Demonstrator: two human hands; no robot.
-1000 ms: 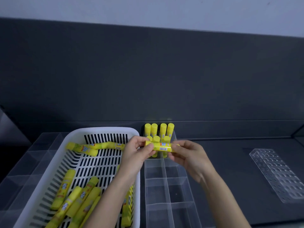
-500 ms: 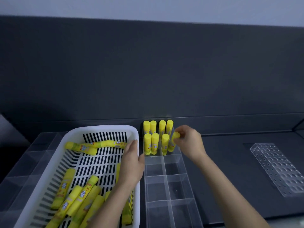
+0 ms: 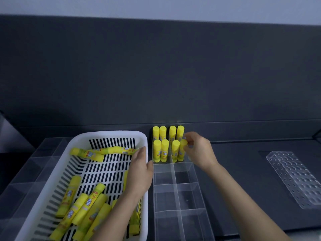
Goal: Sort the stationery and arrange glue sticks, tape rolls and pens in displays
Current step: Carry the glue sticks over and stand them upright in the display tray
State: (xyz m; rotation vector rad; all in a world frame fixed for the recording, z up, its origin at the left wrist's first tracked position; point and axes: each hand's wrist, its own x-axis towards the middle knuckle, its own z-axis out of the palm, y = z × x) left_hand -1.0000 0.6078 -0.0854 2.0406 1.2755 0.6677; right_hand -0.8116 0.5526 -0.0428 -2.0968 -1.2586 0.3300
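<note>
**Yellow stick seated, far cells filling up**

Yellow was the only colour in play. We had the glue-stick step in hand, with no tape rolls or pens in sight. Our right hand (image 3: 198, 150), just right of centre, pinched the cap of one glue stick (image 3: 181, 153) between thumb and curled fingers. It held the stick upright in the far right cell of the clear organiser (image 3: 175, 188). That stick stood just beside three others in the same cell, and the far left cell carried four more. Together these standing sticks (image 3: 160, 148) made two neat rows at the top end of the organiser. We could not tell whether the pinched stick's base was down on the cell floor.

Our left hand (image 3: 140, 171) lay flat with fingers straight and together, holding nothing, over the right rim of the white basket (image 3: 111, 134) at lower left. Its fingertips were near one of the loose sticks (image 3: 83, 206), many of which lay on their sides across the slotted floor.

We judged the sort barely begun. The next move called for letting go of the cap without tipping the neighbours, which stood close against it, then taking a fresh stick from the basket. Both far cells looked full to us, so that stick would need to start a cell one row lower in the frame, cap up to match.

A clear dimpled tray (image 3: 293, 180) lay well apart at the right. Another clear divided display (image 3: 26, 171) sat at the left edge beside the basket.
</note>
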